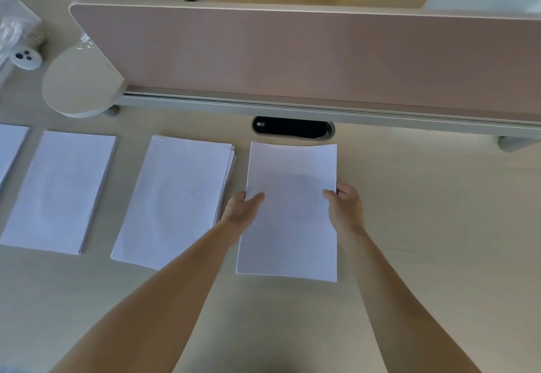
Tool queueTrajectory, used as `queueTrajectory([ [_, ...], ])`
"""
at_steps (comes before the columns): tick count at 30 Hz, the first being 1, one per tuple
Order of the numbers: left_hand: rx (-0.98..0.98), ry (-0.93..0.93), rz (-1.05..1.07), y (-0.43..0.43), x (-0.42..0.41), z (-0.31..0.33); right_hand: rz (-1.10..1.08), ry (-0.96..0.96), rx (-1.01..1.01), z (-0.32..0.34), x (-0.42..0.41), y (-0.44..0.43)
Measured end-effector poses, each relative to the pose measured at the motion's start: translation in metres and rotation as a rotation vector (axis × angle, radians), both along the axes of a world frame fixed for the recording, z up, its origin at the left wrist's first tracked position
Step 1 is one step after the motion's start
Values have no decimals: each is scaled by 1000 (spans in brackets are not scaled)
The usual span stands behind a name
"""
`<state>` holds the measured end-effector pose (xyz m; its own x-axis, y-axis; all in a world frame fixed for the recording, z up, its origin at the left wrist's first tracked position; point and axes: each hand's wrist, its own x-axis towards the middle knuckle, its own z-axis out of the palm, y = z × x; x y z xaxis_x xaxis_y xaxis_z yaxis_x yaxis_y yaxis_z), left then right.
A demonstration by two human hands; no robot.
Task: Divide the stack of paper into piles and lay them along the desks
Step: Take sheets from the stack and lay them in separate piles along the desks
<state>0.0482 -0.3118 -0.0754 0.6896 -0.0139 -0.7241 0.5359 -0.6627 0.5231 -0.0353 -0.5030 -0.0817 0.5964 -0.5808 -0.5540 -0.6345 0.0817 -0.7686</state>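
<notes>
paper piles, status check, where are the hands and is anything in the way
Left hand and right hand both gripping the held pile. Two full piles and part of another lie to its left. Desk to the right bare, nothing blocking.

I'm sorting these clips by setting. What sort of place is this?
Most likely an office with shared desks: a pink divider panel splits a pale desk, a cable port sits below it, and the hands hold a paper pile.
</notes>
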Motion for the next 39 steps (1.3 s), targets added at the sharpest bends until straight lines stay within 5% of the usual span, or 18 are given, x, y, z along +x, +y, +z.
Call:
queueTrajectory([
  [13,227,-44,14,0,-22,-4,-71,258,29,-4,-39,-19],
  [19,232,12,-14,-3,-26,-3,37,235,96,1,-33,6],
  [26,136,49,8,13,-12,-1,90,286,29,9,-29,9],
  [32,-319,55,272,59,2,22,244,312,-157,33,-11,22],
  [39,-145,-199,312,172,10,32,482,184,-180,69,19,91],
])
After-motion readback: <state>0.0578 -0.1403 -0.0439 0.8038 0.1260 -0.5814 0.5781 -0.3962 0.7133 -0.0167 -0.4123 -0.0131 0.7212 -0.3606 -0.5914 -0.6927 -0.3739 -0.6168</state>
